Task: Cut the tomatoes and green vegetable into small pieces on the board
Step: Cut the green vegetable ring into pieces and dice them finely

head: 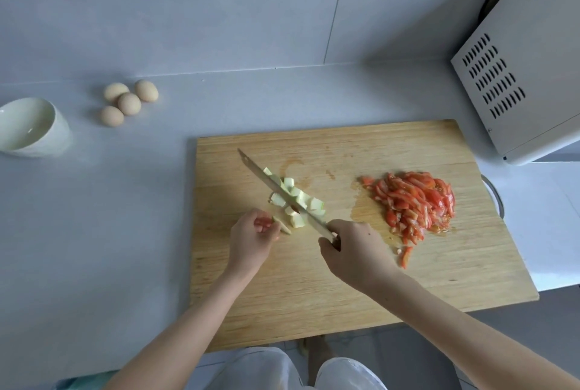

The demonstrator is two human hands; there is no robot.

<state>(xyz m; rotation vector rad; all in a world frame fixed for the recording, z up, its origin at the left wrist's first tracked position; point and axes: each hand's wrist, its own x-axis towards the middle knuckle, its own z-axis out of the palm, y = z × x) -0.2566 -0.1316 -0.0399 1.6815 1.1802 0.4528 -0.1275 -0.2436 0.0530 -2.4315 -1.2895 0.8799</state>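
wooden board (345, 279): rectangular, pale straight grain, lies on the grey matte counter (110, 217). near edge overhangs the counter's near edge. wet juice stains mid-board. metal loop handle (497, 198) on the board's right edge.

tomato pieces (414, 204): heap of red slivers and small wedges, glossy and wet, on the right half of the board, closer to the right edge. one stray sliver (405, 256) just off the heap on its near side.

green vegetable pieces (298, 201): pale blocky chunks, white flesh with thin light-green skin, bunched on the left half of the board, well apart from the tomato.

knife (276, 192): long narrow pale blade, runs diagonally over the green chunks, tip pointing at the board's far left corner. can't tell if the edge touches the wood.

right hand (354, 248): fingers wrapped tight round the knife handle, handle mostly hidden in the fist, over the middle of the board.

left hand (251, 239): fingers curled in, fingertips pinching the end of a thin strip (281, 224) of the green vegetable, near the board's left edge, just beside the chunks.

off the board: four tan eggs (128, 102), smooth, clustered and touching at the counter's far left. glossy white bowl (28, 126) at the left edge. boxy off-white appliance (527, 75) with slotted vents in its side, by the board's far right corner.
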